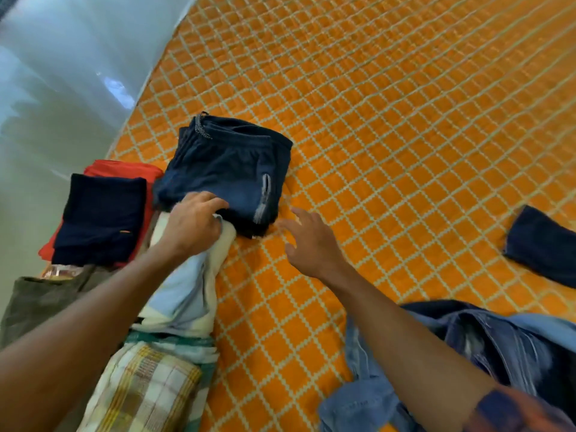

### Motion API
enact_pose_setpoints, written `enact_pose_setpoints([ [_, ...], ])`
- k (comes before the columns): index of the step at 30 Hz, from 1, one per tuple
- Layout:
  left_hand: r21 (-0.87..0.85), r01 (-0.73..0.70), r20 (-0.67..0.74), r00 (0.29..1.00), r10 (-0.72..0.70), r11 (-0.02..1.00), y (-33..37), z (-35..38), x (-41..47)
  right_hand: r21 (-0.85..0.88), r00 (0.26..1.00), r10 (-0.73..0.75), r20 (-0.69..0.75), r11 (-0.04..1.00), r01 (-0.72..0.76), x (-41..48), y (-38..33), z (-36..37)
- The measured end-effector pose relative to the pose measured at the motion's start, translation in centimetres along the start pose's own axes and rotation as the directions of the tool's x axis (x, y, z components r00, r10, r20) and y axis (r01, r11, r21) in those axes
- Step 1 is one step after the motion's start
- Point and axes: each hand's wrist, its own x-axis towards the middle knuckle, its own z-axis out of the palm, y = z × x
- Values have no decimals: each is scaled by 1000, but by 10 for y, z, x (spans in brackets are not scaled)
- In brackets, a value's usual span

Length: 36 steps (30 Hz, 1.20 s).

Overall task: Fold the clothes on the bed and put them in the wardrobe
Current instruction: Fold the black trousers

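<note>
One cam only, head-worn, wide-angle, lines bend twd the edges. Looks fwd & down onto bed (405,120), rolled so the bed's edge runs diagonally from lower left to top centre. Close range: both forearms enter from the bottom, left hand (193,226) & right hand (311,244) sit mid-frame, by shorts (230,163). Pale surface (62,73) fills top-left corner. Jeans (498,344) bottom right, partly cut by frame edge.

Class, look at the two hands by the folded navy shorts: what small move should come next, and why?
Probably the right hand should grip the folded navy drawstring shorts: it hovers open beside their near corner, while the left hand rests on their near edge.
</note>
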Motion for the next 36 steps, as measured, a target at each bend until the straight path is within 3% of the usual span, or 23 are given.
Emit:
enact_pose_setpoints([
  [3,-295,16,-31,999,-26,955,72,32,-54,-79,974,182,135,982,-173,-96,56,1],
  [5,-389,60,95,995,-25,919,118,65,-100,-148,944,290,160,952,-267,-166,91,8],
  [10,-496,140,433,895,104,857,238,152,-207,-271,895,444,50,868,-416,-347,182,10],
  [13,-441,166,494,866,84,882,297,187,-257,-270,848,529,-12,815,-512,-425,223,13],
  [17,-443,366,440,884,-157,819,334,206,-280,-173,848,521,-99,830,-530,-457,246,14],
  [19,-485,410,441,878,-189,773,350,210,-284,-86,847,503,-173,849,-522,-468,254,14],
  [21,-465,388,401,894,-202,796,356,214,-285,46,783,577,-231,811,-584,-472,262,14],
  [23,-447,376,365,905,-218,812,359,217,-287,134,706,685,-181,729,-672,-480,275,16],
  [27,-434,402,255,913,-317,806,370,224,-306,5,745,666,-43,746,-666,-497,291,22],
  [31,-430,389,77,915,-397,814,402,227,-336,70,724,689,38,721,-689,-485,283,12],
  [34,-485,412,246,911,-332,771,426,233,-360,124,727,686,-43,725,-677,-483,283,9],
  [36,-569,446,397,885,-244,691,444,229,-376,310,656,747,-107,652,-692,-489,293,8],
])
